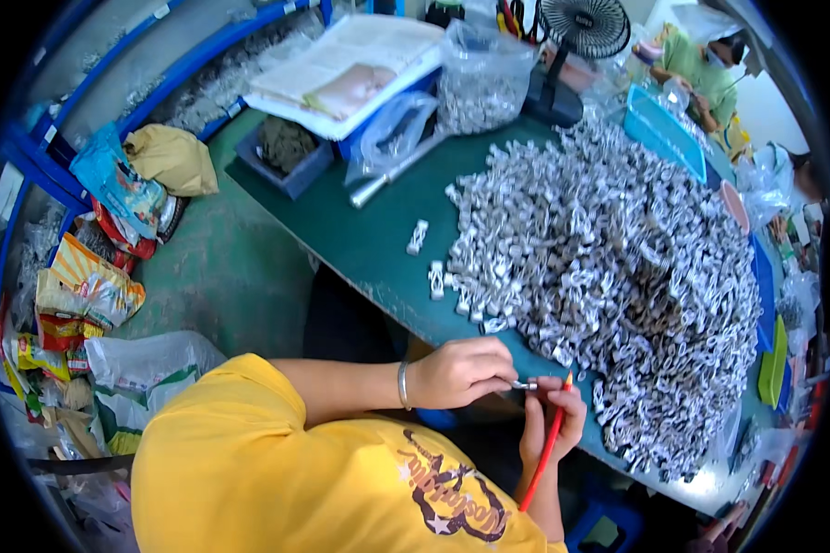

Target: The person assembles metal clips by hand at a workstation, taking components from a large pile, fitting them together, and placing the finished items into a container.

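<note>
Work the small metal piece just beside the near-left side of the metal pile. For good control, pinch the left end firmly, support the right end with light fingertip pressure, and angle the red pencil so that its point clears the piece. Avoid brushing the pile with the knuckles; loose pieces could mix with the one in hand.

Hands, left to right:

- Left hand: left of the pile's near end. Fingers are curled, with thumb and fingertips pinched on the piece.
- Right hand: just left of the pile's near end, close against the left hand. Fingers are bent around the pencil, point upward; fingertips meet the piece's right end. Whether they grip or merely touch it cannot be determined.
</note>
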Available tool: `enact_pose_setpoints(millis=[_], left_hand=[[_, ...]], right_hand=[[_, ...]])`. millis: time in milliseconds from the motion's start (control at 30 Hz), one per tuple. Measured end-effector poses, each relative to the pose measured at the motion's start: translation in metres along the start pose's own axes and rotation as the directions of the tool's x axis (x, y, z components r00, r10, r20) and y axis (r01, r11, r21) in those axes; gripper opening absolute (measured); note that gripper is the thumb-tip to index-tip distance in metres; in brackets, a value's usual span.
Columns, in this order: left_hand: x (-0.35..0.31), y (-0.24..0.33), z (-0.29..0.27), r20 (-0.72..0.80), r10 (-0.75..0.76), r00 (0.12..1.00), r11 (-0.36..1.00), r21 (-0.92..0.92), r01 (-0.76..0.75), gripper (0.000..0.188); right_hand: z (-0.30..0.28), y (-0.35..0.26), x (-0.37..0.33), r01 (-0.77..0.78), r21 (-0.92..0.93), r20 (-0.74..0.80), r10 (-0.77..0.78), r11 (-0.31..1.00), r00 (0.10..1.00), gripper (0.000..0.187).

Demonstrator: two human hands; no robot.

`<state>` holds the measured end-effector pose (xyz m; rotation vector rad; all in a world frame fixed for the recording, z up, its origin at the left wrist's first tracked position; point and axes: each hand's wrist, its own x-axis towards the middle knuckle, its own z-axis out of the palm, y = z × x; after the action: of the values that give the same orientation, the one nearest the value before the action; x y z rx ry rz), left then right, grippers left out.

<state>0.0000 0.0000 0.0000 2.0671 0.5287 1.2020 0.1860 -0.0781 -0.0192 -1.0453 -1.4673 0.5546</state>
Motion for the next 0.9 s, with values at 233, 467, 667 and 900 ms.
enact_pose_setpoints(millis=[233, 467, 667, 900], left_hand=[[0.121, -0.025, -0.109, -0.374, 0.459, 0.806, 0.777, 0.608, -0.161, 0.013], [0.212, -0.087, -0.207, -0.473, 0.112, 0.874, 0.726, 0.640, 0.253, 0.024], [0.172, -0.061, -0.132, -0.180, 0.133, 0.975, 0.866, 0.500, -0.025, 0.013], [0.075, 0.005, -0.063, 0.278, 0.150, 0.949, 0.928, 0.293, -0.232, 0.010]], right_hand=[[0.006, -0.007, -0.003, -0.079, 0.081, -0.195, 0.093, 0.994, 0.976, 0.014], [0.013, -0.010, -0.001, -0.069, 0.109, -0.236, 0.093, 0.992, 0.967, 0.011], [-0.004, -0.007, -0.005, -0.086, 0.308, -0.307, 0.185, 0.948, 0.934, 0.006], [-0.040, -0.019, -0.001, -0.170, -0.286, -0.414, 0.038, 0.943, 0.910, 0.019]])
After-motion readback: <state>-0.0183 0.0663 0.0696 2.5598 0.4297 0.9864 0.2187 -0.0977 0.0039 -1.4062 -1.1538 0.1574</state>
